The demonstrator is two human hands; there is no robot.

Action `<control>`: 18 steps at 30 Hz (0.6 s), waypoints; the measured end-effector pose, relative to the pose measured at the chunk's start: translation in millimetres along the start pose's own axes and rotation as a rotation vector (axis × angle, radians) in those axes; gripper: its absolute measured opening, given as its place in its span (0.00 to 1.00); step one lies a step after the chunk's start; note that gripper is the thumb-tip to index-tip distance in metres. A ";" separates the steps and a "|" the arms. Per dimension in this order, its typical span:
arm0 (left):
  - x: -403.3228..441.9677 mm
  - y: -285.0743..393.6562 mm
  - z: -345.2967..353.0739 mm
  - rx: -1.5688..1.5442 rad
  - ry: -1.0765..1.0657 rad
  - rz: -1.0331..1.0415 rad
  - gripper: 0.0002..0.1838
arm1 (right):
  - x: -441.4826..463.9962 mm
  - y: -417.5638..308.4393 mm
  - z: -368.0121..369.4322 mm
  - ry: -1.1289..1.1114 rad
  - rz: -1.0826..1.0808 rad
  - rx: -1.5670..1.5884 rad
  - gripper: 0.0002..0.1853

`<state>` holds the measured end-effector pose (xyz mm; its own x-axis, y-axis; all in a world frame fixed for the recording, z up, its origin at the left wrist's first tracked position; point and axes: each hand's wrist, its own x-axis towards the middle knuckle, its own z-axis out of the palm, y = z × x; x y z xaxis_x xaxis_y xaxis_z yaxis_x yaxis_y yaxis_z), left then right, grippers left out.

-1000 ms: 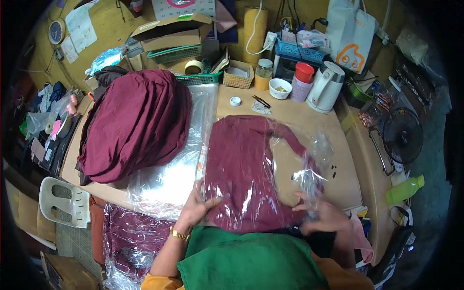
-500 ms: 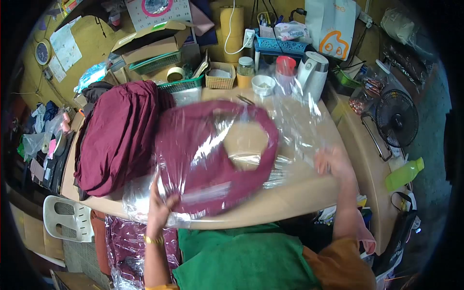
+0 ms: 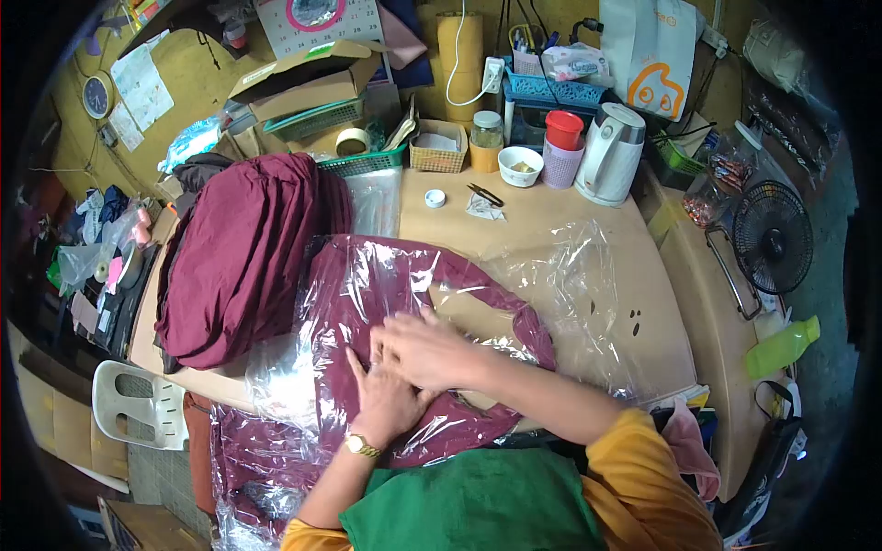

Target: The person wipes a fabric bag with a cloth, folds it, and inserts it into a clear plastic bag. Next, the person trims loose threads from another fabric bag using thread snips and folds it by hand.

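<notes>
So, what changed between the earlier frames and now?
The maroon garment in clear plastic film has shifted left toward the heaped maroon fabric pile. The right hand moved off the film's right side, crossing over the garment to the left hand. The pile and white kettle stayed put.

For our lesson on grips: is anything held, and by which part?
Cannot tell: the right hand overlaps the left hand over the bagged garment, hiding any grip.

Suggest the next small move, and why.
I'd probably have the right hand fold the curved maroon fabric sleeve inward: it loops out right of the maroon garment body under clear crinkled plastic film, and the left hand, lying over that body, could steady it.
</notes>
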<state>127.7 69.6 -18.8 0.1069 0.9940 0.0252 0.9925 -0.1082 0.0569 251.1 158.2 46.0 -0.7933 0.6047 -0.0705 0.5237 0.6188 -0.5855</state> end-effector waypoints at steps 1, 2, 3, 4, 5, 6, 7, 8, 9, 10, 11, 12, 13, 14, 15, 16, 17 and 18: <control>-0.1 -0.7 15.8 -0.036 -0.003 0.009 0.51 | 23.1 28.9 48.9 0.003 -0.029 -0.237 0.38; -1.5 -2.8 25.1 -0.023 0.082 -0.006 0.53 | 34.8 46.3 55.5 0.089 -0.075 -0.350 0.39; -1.9 -6.9 25.7 -0.045 0.115 -0.010 0.53 | 45.9 65.3 56.0 0.181 -0.120 -0.463 0.41; 0.8 -9.6 22.4 -0.039 0.114 0.003 0.53 | 61.3 96.8 55.0 0.408 -0.162 -0.770 0.40; -2.4 -8.6 20.3 -0.045 0.105 0.007 0.53 | 54.5 72.6 0.0 0.070 0.182 -0.557 0.41; -2.1 -7.7 17.1 -0.084 0.100 0.006 0.53 | 65.6 110.1 4.2 0.274 0.286 -0.608 0.41; -3.5 -8.2 17.1 -0.084 0.100 0.007 0.53 | 69.3 133.1 -0.9 0.377 0.433 -0.693 0.41; -3.3 -8.9 16.7 -0.085 0.094 0.012 0.53 | 63.6 140.3 -25.3 0.330 0.556 -0.722 0.41; -2.0 -10.2 16.1 -0.086 0.088 0.019 0.53 | 47.5 146.4 -47.0 0.436 0.535 -0.700 0.40; -1.8 -11.8 14.6 -0.095 0.081 0.021 0.53 | 23.9 151.3 -66.5 0.536 0.516 -0.680 0.39; -2.3 -13.3 11.8 -0.104 0.079 0.028 0.53 | -7.2 149.4 -87.9 0.603 0.579 -0.606 0.37; -2.8 -15.8 6.9 -0.126 0.010 0.016 0.53 | -38.4 146.2 -107.7 0.669 0.641 -0.531 0.36; -2.1 -15.0 -0.4 -0.149 -0.058 0.007 0.52 | -69.9 146.8 -114.7 0.628 0.770 -0.496 0.34; 1.9 -7.4 -19.5 -0.138 -0.055 0.004 0.51 | -97.8 145.9 -120.3 0.583 0.898 -0.463 0.32; 9.4 3.1 -39.6 -0.171 0.088 0.072 0.49 | -117.8 140.8 -131.3 0.334 0.969 -0.355 0.27; 23.3 14.2 -51.6 -0.300 0.146 0.175 0.47 | -133.8 138.1 -136.4 0.086 1.033 -0.234 0.22; 40.2 27.1 -60.6 -0.424 0.207 0.280 0.47 | -142.3 149.9 -128.6 0.083 1.048 -0.235 0.22; 57.3 46.3 -64.9 -0.587 0.226 0.323 0.46 | -147.7 168.7 -113.5 0.181 0.804 0.143 0.18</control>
<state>175.9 120.3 50.1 0.3125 0.8891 0.3344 0.7105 -0.4524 0.5390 491.9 230.2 49.3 -0.1266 0.9133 -0.3870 0.8547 -0.0976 -0.5099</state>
